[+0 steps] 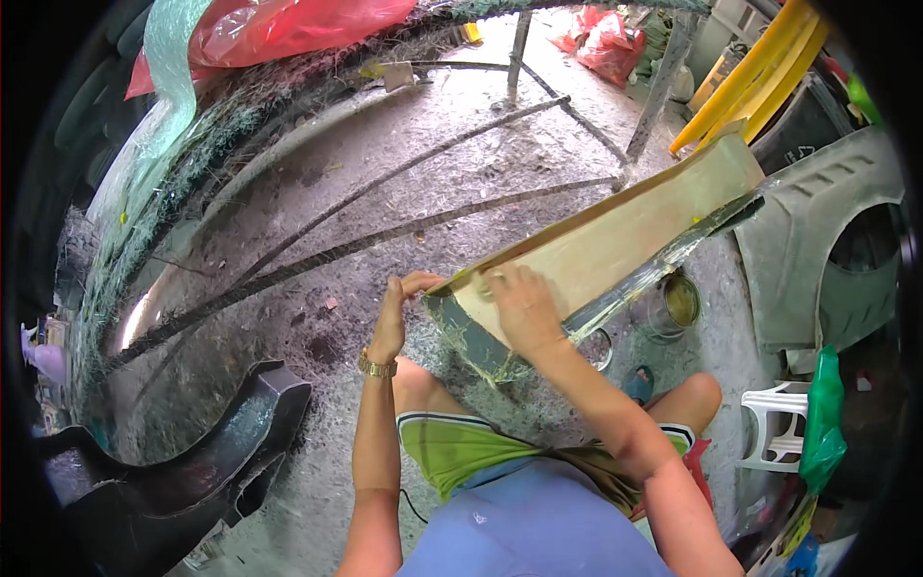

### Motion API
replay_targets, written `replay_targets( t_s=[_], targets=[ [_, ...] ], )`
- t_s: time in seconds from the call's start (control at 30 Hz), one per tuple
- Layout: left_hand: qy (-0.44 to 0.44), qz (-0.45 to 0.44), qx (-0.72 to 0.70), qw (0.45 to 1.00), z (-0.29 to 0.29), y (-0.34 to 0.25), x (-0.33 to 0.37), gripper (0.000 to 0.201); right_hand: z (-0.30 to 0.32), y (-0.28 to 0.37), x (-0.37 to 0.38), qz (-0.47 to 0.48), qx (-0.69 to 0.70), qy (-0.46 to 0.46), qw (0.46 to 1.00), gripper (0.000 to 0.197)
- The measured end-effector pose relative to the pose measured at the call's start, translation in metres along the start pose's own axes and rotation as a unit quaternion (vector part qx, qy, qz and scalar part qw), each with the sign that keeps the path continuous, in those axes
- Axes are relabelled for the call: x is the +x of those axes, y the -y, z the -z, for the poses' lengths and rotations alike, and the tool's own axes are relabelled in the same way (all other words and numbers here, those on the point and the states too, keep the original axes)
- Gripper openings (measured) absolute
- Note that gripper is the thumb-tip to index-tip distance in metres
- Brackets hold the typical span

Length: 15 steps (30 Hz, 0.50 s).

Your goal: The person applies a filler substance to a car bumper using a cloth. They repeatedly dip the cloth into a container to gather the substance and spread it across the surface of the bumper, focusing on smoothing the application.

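A long tan moulded panel [615,236] with a greenish translucent edge is held propped over the knees, its near end by the hands and its far end reaching right toward yellow strips [760,82]. The near corner is pinched by the left hand [392,317], fingers curled over the rim; the right hand [524,310] is laid flat and spread on the panel's face. A tin can [678,303] stands on the ground just beneath the panel's lower edge, and a black moulded part [192,462] lies near left. The panel could probably slip off the knees if the pinch were loosened, and the can might be knocked over; fingers may be cut by the rough edge.
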State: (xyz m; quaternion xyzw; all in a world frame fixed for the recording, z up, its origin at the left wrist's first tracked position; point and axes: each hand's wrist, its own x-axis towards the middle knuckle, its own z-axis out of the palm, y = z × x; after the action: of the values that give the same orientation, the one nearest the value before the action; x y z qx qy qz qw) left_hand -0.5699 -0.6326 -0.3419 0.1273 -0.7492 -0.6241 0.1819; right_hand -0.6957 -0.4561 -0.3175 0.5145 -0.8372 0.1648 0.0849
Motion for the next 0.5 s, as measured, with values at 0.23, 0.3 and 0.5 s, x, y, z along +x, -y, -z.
replay_targets(
  t_s=[0.23,0.3,0.5],
  targets=[
    [0.044,-0.047,0.069,0.996,0.002,-0.026,0.006,0.067,0.050,-0.007,-0.019,0.001,0.026,-0.026,0.999,0.029],
    [0.042,-0.036,0.070,0.996,0.005,-0.034,0.006,0.064,0.051,0.008,-0.015,0.030,0.079,0.008,0.996,0.032],
    [0.025,0.004,0.046,0.999,0.000,-0.022,0.011,0.068,0.015,0.033,0.007,0.028,0.107,0.139,0.984,0.037]
  ],
)
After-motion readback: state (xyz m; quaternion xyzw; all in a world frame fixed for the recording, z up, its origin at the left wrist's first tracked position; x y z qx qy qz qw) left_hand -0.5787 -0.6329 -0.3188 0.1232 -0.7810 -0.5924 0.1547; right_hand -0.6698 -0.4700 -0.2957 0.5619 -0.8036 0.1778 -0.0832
